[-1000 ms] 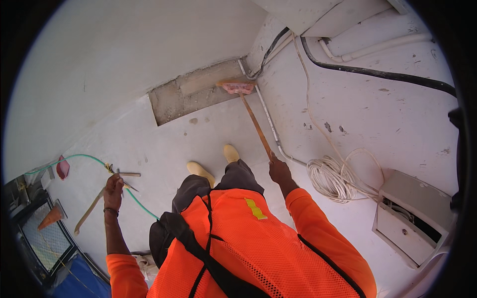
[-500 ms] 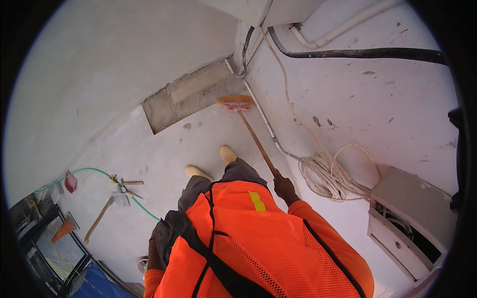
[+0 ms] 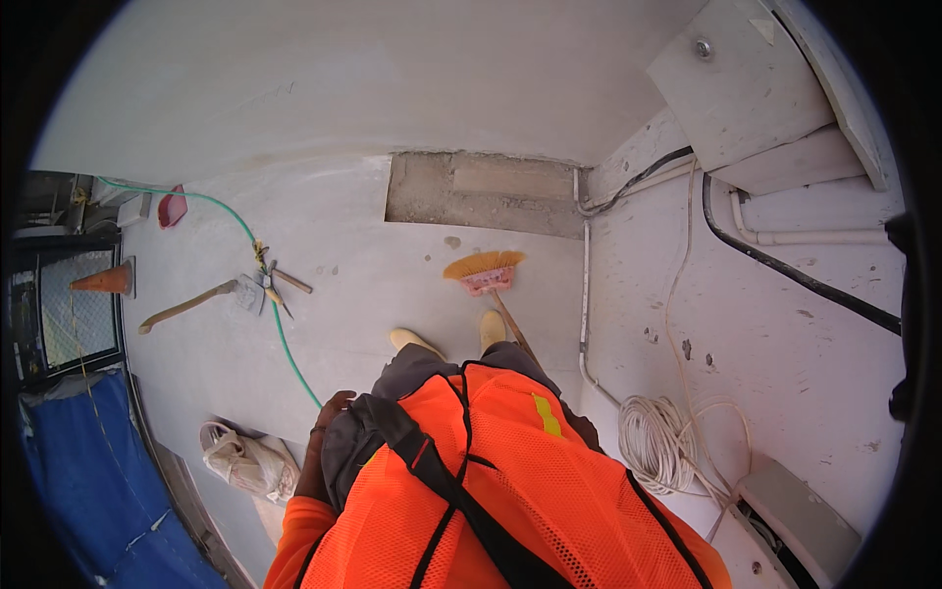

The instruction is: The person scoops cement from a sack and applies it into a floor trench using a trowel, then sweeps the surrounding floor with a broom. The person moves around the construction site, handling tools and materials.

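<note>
A broom [image 3: 488, 273] with orange bristles and a pinkish head stands bristles-down on the floor, ahead of my right boot. Its wooden handle slants back toward my right side, where my right hand [image 3: 583, 428] is closed on it; the vest hides most of that hand. My left hand [image 3: 339, 403] hangs beside my grey trousers, fingers loosely out, and I see nothing held in it. Close to it, a green hose [image 3: 284, 346] passes out of sight by my leg.
A shallow rectangular recess [image 3: 422, 201] lies along the wall's foot. At left are a hatchet [image 3: 191, 304], a hammer [image 3: 292, 281], an orange cone [image 3: 102, 280] and a blue tarp [image 3: 93, 471]. Coiled cable [image 3: 653, 444] hangs at right, beside a grey box [image 3: 800, 506].
My view has turned left, bringing the sack and more of the tarp into sight. The broom head has been drawn back from the recess toward my boots. My right hand slipped mostly behind the vest.
</note>
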Available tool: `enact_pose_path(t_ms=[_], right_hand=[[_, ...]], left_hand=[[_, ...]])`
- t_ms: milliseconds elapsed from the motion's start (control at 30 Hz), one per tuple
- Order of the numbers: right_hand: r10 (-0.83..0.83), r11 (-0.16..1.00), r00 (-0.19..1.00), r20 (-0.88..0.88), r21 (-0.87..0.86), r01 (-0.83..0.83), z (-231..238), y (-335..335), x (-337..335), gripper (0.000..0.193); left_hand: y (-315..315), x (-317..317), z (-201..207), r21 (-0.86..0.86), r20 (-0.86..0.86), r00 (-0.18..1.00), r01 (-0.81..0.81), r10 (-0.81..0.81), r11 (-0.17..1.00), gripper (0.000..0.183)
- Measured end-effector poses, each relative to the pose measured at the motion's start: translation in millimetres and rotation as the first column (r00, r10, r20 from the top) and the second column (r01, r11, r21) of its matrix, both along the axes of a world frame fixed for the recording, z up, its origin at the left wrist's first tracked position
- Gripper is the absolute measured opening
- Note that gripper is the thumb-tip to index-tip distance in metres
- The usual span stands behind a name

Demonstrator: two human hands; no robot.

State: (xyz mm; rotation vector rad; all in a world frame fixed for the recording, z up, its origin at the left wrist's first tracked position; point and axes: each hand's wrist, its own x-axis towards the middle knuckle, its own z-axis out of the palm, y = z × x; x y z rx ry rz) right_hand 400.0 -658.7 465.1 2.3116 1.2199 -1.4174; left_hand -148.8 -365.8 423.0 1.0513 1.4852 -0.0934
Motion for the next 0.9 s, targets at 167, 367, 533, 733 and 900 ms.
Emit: enact_pose_path(t_ms=[167,367,533,733,900], right_hand=[[0.119,0.981,0.974,0.193,0.129,-0.145,-17.6,133.6,-3.2,0.061],[0.183,0.965,0.981,0.064,0.180,-0.192,30.2,242.6,-66.1,0.070],[-0.175,0.983,0.963,-0.207,0.021,0.183,41.5,330.5,-123.1,0.066],[-0.198,0.980,0.874,-0.444,-0.102,0.170,63.0,476.5,-191.0,0.033],[-0.290,0.905,0.543,-0.788,-0.041,0.424,123.3,567.0,-233.3,0.036]], left_hand=[[-32.1,-88.6,-22.6,0.008,-0.261,0.932,0.263,-0.252,0.965,0.042],[-30.7,-137.0,3.2,0.344,-0.201,0.909,-0.284,0.366,0.895,0.045],[-69.2,-175.2,-28.6,0.239,-0.091,0.796,-0.566,0.598,0.789,0.051],[-107.4,-212.8,-40.2,0.090,-0.346,0.830,-0.435,0.438,0.896,0.055],[-75.8,-216.5,-40.1,0.162,-0.342,0.714,-0.595,0.611,0.787,0.054]])
